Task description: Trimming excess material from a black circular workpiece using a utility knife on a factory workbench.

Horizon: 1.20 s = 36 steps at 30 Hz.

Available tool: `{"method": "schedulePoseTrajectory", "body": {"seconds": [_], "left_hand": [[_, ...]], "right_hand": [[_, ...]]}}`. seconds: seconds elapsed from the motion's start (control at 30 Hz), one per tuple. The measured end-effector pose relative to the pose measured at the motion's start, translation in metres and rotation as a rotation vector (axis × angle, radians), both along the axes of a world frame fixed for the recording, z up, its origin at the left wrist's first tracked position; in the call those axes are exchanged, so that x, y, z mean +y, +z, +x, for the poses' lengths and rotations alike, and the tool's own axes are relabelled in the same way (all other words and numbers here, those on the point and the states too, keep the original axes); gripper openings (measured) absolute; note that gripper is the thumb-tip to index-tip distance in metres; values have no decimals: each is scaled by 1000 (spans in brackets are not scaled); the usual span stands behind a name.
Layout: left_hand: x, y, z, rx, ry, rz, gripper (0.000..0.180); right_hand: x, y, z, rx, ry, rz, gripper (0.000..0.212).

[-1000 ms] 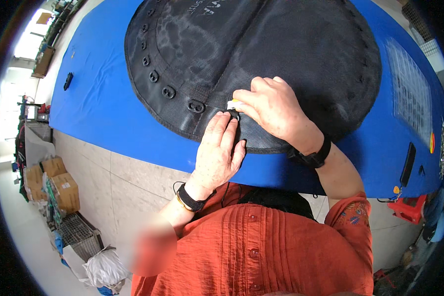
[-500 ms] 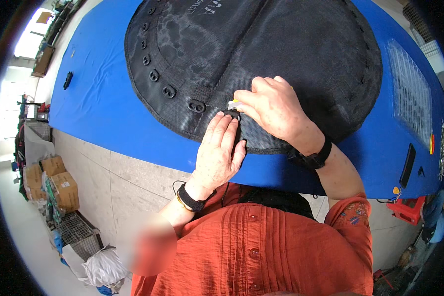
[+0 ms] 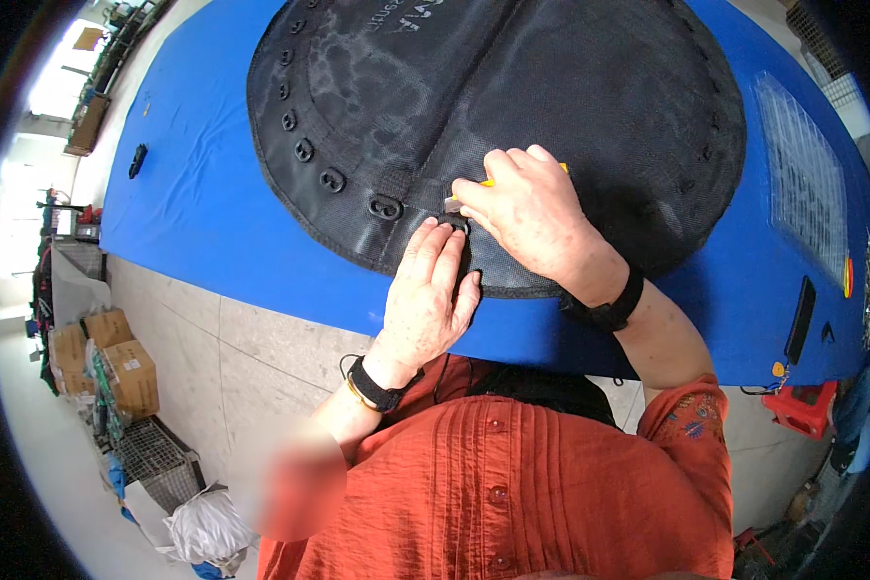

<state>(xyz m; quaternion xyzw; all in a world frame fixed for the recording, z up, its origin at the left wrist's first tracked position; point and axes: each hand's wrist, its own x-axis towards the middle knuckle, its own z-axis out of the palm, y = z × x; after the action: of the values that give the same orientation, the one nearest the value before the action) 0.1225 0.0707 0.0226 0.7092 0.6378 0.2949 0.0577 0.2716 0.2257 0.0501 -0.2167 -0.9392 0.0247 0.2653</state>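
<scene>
A round black mesh mat (image 3: 561, 106), with a seam down its middle, lies on a blue-covered table. Several black plastic eyelets (image 3: 386, 207) line its left side. My left hand (image 3: 425, 295) rests on the mat's near edge with its fingers stretched out flat, the fingertips on a small black piece (image 3: 456, 221) beside the seam. In my right hand (image 3: 536, 217), closed fingers grip a yellow utility knife (image 3: 494, 182). Its blade points left and down, just beyond my left fingertips. The hand covers most of the handle, and whether the blade touches the black piece I cannot tell.
On the blue table (image 3: 193, 193) lie a small black object (image 3: 137, 160) at the left, clear plastic sheeting (image 3: 800, 164) at the right, and a long black strip (image 3: 799, 319). A red stool (image 3: 802, 411) stands at the right, cardboard boxes (image 3: 130, 375) on the floor at the left.
My right hand has tilted slightly, and more of the knife's yellow handle shows. The mat's printed far part has shifted a little. My left hand stays in place.
</scene>
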Motion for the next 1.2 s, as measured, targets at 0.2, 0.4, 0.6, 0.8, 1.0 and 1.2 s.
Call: {"method": "schedulePoseTrajectory", "body": {"seconds": [0.2,0.4,0.6,0.8,1.0,1.2], "left_hand": [[0,0,0,5,-3,-2,52],[0,0,0,10,2,-7,52],[0,0,0,16,5,-3,52],[0,1,0,13,4,-2,52],[1,0,0,17,5,-7,52],[0,0,0,8,6,-2,52]], "right_hand": [[6,-6,4,52,26,-102,11],[11,-11,6,57,21,-190,15],[7,-12,5,52,-17,-180,17],[7,-10,6,41,-9,-184,17],[3,-10,4,54,-35,-87,14],[1,-3,0,4,-21,10,13]]}}
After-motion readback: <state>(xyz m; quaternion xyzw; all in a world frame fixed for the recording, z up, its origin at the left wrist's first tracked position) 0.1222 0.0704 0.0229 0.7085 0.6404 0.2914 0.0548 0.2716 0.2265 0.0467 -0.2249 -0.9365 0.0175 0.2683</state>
